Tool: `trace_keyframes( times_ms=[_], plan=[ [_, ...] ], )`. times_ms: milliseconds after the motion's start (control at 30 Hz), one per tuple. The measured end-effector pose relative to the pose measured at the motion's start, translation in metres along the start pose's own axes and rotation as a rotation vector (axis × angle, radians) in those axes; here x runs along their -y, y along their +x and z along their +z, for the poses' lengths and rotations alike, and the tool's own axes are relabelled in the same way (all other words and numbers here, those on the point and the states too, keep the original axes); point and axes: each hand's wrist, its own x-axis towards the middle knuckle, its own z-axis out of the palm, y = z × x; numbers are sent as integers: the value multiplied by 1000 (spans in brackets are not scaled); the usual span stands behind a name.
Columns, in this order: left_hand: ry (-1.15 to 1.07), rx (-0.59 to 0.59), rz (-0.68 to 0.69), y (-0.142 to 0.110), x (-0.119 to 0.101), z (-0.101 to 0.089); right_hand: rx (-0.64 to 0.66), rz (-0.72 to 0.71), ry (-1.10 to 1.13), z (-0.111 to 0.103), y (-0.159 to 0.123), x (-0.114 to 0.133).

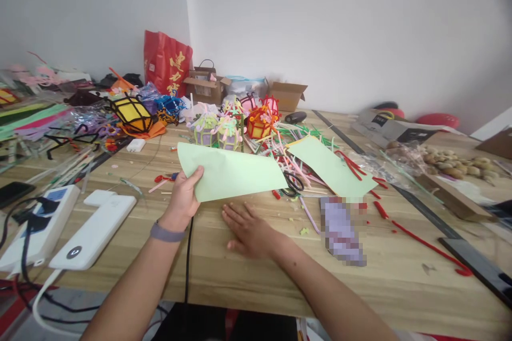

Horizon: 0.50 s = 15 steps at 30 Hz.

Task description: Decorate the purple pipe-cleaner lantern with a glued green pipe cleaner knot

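Observation:
My left hand (184, 197) pinches the lower left corner of a pale green paper sheet (232, 171), thumb on top, and holds it slightly lifted over the wooden table (280, 277). Just below the sheet's near edge, my right hand (248, 230) lies flat on the table with its fingers stretched out, holding nothing. A grey band sits on my left wrist. A second green sheet (330, 166) lies to the right among red and green pipe cleaners (424, 242). Black scissors (294, 184) rest between the two sheets.
Small pipe-cleaner lanterns (224, 130) and a yellow lantern (132, 113) stand behind the sheet. White power banks with cables (94, 234) lie at left. A red bag (167, 68) and cardboard boxes (288, 95) line the wall. A long black ruler (440, 224) and nuts (452, 162) are at right.

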Motion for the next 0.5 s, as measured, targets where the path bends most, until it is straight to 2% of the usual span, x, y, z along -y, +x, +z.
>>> trace_keyframes(
  times_ms=[67, 133, 200, 300, 500],
  plan=[
    [-6, 4, 1, 1, 0, 0, -19, 246, -14, -3, -1, -10],
    [-25, -4, -4, 1, 0, 0, -113, 501, -45, -12, -3, -27],
    [-47, -16, -15, 2, 0, 0, -183, 601, -62, -21, -7, -42],
    [-57, -13, -31, 1, 0, 1, -245, 589, -35, -27, -8, -50],
    [-49, -2, -39, -2, 0, 3, -335, 436, 133, -16, 7, -51]
  ],
)
